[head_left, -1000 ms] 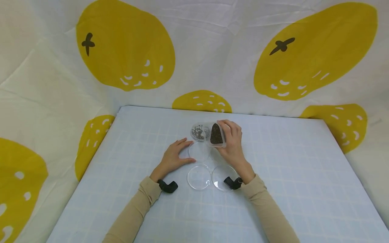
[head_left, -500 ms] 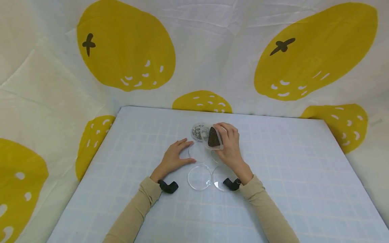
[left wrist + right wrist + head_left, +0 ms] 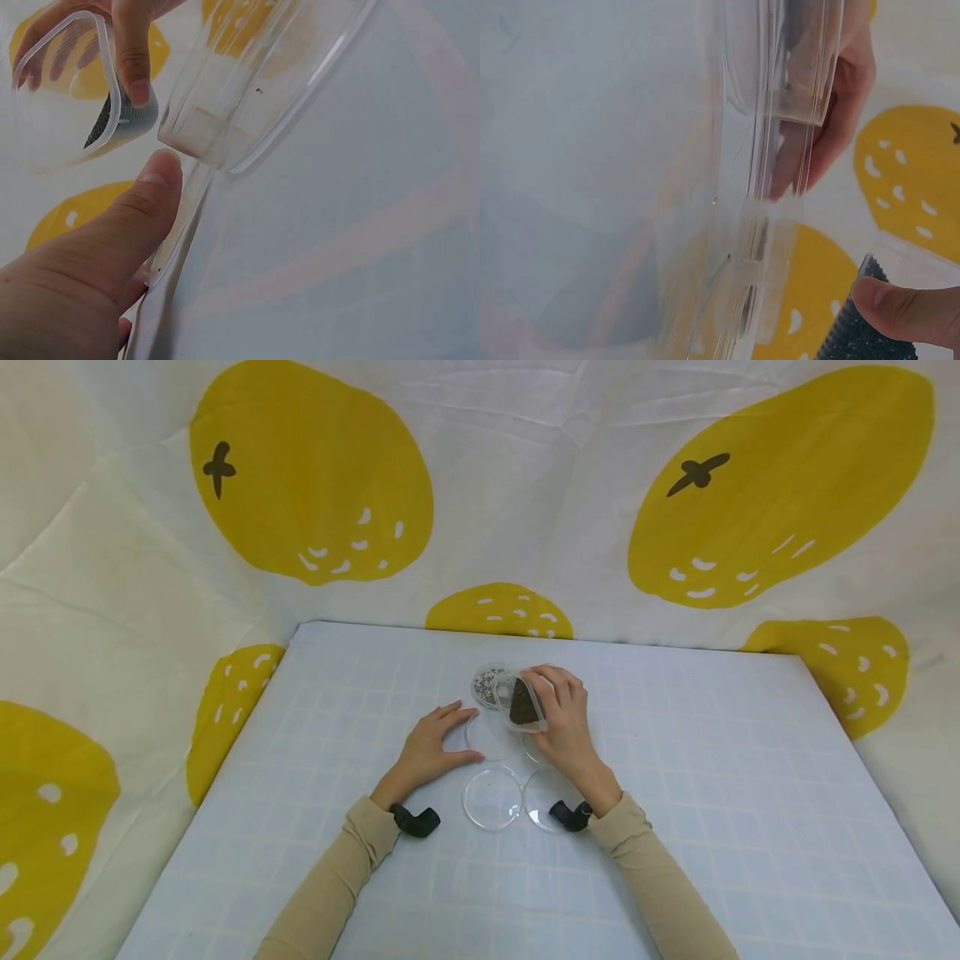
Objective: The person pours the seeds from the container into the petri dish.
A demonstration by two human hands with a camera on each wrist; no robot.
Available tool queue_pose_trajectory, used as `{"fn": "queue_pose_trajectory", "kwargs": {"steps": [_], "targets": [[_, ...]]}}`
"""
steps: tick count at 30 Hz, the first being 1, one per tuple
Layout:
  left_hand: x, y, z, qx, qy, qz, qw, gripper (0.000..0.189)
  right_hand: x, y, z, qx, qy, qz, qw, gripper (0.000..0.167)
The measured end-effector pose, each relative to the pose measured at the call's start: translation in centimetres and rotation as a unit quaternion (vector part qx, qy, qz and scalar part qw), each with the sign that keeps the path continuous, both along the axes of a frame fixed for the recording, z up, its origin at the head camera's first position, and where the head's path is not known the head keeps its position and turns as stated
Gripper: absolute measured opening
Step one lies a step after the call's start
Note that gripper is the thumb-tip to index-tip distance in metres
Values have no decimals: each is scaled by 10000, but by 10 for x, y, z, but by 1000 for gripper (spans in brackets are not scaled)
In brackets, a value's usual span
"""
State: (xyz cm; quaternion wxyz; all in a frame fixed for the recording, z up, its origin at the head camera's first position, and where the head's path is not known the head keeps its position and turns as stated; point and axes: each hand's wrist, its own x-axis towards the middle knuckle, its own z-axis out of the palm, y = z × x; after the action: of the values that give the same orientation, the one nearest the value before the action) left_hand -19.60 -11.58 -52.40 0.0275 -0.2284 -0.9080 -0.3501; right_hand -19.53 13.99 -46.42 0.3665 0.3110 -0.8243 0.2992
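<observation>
My right hand (image 3: 562, 718) grips a clear plastic tub (image 3: 529, 727) of dark fine grains and holds it tilted toward the left. The grains (image 3: 866, 330) lie banked against the wall under my right thumb in the right wrist view. Below and left of the tub is a clear round dish (image 3: 486, 740). My left hand (image 3: 427, 747) holds this dish at its left side, thumb at the near edge and fingers at the far edge. In the left wrist view the thumb (image 3: 142, 210) sits right at the clear plastic rim, with the tilted tub (image 3: 110, 67) beyond it.
Behind the tub stands a round clear dish (image 3: 476, 695) with black and white bits in it. Two more clear dishes, a left one (image 3: 491, 797) and a right one (image 3: 540, 793), lie nearer me. Another dish (image 3: 531, 750) is mostly hidden by my right hand.
My right hand has moved left and slightly toward me with the tub, which now overlaps the far dish more. The left hand has stayed in place.
</observation>
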Motion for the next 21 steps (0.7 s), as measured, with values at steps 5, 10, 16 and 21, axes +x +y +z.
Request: {"fn": "queue_pose_trajectory", "kwargs": {"steps": [5, 10, 16, 21], "targets": [[0, 0, 0, 37, -2, -15, 10000, 77, 0, -1, 0, 18, 95, 11, 10000, 79], [0, 0, 1, 54, -16, -22, 10000, 77, -1, -1, 0, 34, 168, 2, 9999, 81], [1, 0, 1, 44, -23, -8, 10000, 77, 1, -3, 1, 80, 126, -40, 9999, 83], [1, 1, 2, 39, -41, -2, 10000, 77, 2, -3, 0, 97, 96, -59, 9999, 85]]}}
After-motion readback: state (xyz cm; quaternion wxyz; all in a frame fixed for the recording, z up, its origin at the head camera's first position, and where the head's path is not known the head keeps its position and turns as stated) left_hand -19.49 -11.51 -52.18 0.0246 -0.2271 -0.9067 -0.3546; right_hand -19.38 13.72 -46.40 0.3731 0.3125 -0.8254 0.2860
